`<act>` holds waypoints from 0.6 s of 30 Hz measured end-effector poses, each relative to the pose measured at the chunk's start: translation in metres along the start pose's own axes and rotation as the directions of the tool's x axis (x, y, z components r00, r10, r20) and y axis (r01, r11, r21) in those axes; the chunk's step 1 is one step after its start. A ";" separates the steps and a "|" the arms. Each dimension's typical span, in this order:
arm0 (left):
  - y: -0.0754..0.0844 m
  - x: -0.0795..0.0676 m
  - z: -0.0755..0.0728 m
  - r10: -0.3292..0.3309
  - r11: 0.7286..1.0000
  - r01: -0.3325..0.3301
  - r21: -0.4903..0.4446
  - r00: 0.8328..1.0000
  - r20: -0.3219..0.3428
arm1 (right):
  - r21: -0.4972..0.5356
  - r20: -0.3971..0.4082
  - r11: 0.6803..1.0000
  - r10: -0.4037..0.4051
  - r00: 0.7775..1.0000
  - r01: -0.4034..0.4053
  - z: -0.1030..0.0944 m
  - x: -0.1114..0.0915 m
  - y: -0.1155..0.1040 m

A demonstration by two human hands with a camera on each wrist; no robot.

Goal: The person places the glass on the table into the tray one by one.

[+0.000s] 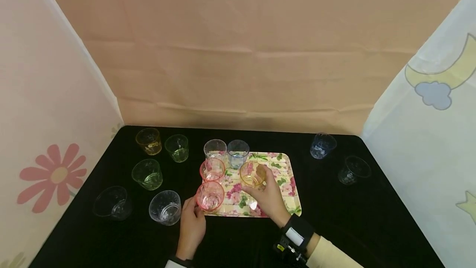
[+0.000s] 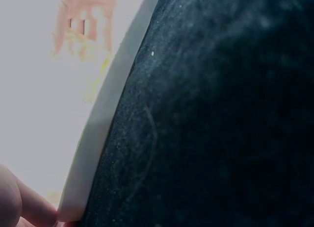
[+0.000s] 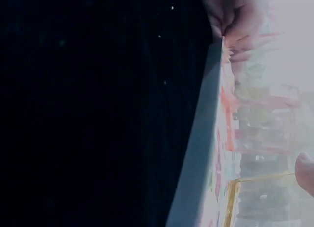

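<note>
At the lower middle of the frame, the left hand point(image 1: 193, 226) is pinching the near-left corner of the floral tray point(image 1: 284, 177), its fingers nearly together, just beside the nearer pink glass point(image 1: 210, 197). Right of that, the right hand point(image 1: 270, 195) is curling thumb and fingers around the yellow glass point(image 1: 251, 175) over the tray, spread to the glass's width. Higher up, the farther pink glass point(image 1: 213, 170), clear glass point(image 1: 215, 149) and pale blue glass point(image 1: 238, 154) are standing close together.

The right hand point(image 1: 269, 195) angles inward in a curled grip, the left hand point(image 1: 192, 224) seemingly pinching
</note>
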State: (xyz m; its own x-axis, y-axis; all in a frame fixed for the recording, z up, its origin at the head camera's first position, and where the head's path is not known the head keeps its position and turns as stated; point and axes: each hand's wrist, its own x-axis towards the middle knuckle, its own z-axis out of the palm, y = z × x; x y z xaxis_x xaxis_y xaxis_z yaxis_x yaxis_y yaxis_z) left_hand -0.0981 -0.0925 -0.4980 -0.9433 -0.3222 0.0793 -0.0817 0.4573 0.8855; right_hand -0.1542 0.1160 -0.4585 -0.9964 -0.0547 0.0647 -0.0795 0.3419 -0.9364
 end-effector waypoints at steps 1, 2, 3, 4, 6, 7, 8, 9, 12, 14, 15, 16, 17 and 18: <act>0.000 0.000 0.000 0.000 1.000 0.000 0.000 1.000 -0.001 | -0.006 0.002 1.000 -0.002 1.000 0.002 0.003 0.000 0.000; 0.000 -0.001 0.000 0.001 1.000 -0.001 0.002 1.000 -0.001 | -0.009 0.005 1.000 -0.002 1.000 0.002 0.006 0.001 0.001; 0.000 -0.001 -0.001 0.003 1.000 -0.003 0.005 1.000 0.002 | -0.006 0.008 1.000 -0.002 1.000 0.002 0.009 0.001 0.002; 0.000 -0.001 0.000 0.004 1.000 -0.004 0.005 1.000 0.002 | -0.011 0.008 1.000 0.001 1.000 -0.001 0.011 0.001 0.002; -0.001 -0.002 0.000 0.005 1.000 -0.005 0.006 1.000 0.002 | -0.031 0.010 0.999 0.007 1.000 -0.006 0.014 0.002 0.004; -0.001 -0.002 0.001 0.008 1.000 -0.008 0.005 1.000 -0.001 | -0.027 0.013 1.000 0.010 1.000 -0.009 0.015 0.002 0.004; -0.002 -0.002 0.001 0.013 1.000 -0.012 0.004 1.000 -0.005 | -0.025 0.012 1.000 0.012 1.000 -0.011 0.017 0.002 0.005; -0.002 -0.002 0.001 0.016 1.000 -0.016 0.002 1.000 -0.008 | -0.019 0.011 1.000 0.003 1.000 -0.003 0.017 0.002 0.005; -0.004 -0.002 0.002 0.021 1.000 -0.021 0.004 1.000 -0.013 | -0.026 0.010 0.999 -0.020 1.000 0.021 0.020 0.003 0.006; -0.004 -0.002 0.002 0.024 1.000 -0.024 0.004 1.000 -0.015 | -0.025 0.008 0.999 -0.023 1.000 0.023 0.021 0.004 0.005; -0.003 -0.002 0.002 0.022 1.000 -0.022 0.002 1.000 -0.015 | -0.024 0.011 0.999 -0.021 1.000 0.022 0.022 0.005 0.005; -0.003 -0.001 0.002 0.021 1.000 -0.021 0.003 1.000 -0.014 | -0.032 0.013 0.999 -0.014 1.000 0.015 0.023 0.006 0.005; -0.003 -0.001 0.002 0.022 1.000 -0.022 0.001 1.000 -0.016 | -0.021 0.018 1.000 -0.002 1.000 0.003 0.024 0.007 0.004; -0.002 -0.001 0.002 0.023 1.000 -0.023 -0.001 1.000 -0.017 | -0.019 0.020 1.000 0.009 1.000 -0.009 0.026 0.008 0.003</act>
State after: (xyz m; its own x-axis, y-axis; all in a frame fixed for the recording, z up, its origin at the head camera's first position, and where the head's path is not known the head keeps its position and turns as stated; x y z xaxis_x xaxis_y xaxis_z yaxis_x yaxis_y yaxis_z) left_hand -0.0977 -0.0921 -0.5009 -0.9394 -0.3255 0.1078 -0.0594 0.4643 0.8837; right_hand -0.1612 0.0927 -0.4698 -0.9963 -0.0704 0.0489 -0.0711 0.3603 -0.9301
